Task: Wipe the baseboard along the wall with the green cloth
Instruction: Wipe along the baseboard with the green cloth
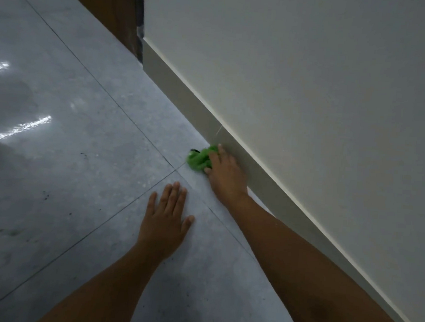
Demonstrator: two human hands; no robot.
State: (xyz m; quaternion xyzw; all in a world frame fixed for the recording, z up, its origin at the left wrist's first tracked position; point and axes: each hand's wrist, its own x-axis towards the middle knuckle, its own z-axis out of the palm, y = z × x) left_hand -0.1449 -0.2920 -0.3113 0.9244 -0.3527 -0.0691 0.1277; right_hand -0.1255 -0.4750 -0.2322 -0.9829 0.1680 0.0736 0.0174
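A grey baseboard (181, 84) runs diagonally along the foot of a pale wall (311, 79), from upper left to lower right. My right hand (226, 174) grips a crumpled green cloth (199, 158) where the baseboard meets the floor, with the cloth pressed against the board's lower edge. Part of the cloth is hidden under my fingers. My left hand (165, 220) lies flat on the floor tile with its fingers spread, holding nothing, a little nearer to me than the cloth.
The floor (70, 152) is glossy grey tile with thin grout lines and light reflections at the left. A brown wooden door or frame (116, 10) stands at the far end of the wall, past the corner where the baseboard ends.
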